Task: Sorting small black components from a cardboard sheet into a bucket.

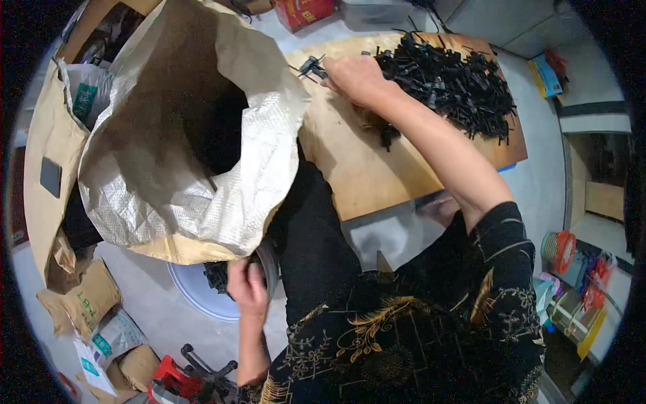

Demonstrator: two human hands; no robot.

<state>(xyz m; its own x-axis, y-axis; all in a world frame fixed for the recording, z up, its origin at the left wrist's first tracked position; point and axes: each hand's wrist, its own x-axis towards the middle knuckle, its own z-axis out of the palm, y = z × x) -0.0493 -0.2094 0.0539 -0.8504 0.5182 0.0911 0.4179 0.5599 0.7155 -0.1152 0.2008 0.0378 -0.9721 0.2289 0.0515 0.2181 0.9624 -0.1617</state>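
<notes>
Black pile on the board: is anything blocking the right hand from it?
Nothing visible does. The right hand is close beside the black pile on the wooden board; only its own forearm covers a bit of the edge.

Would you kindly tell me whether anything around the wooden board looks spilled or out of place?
Nothing plainly spilled. The black plastic parts lie heaped on the wooden board; nearby, the woven sack looks untidy, its rim crumpled and uneven.
</notes>
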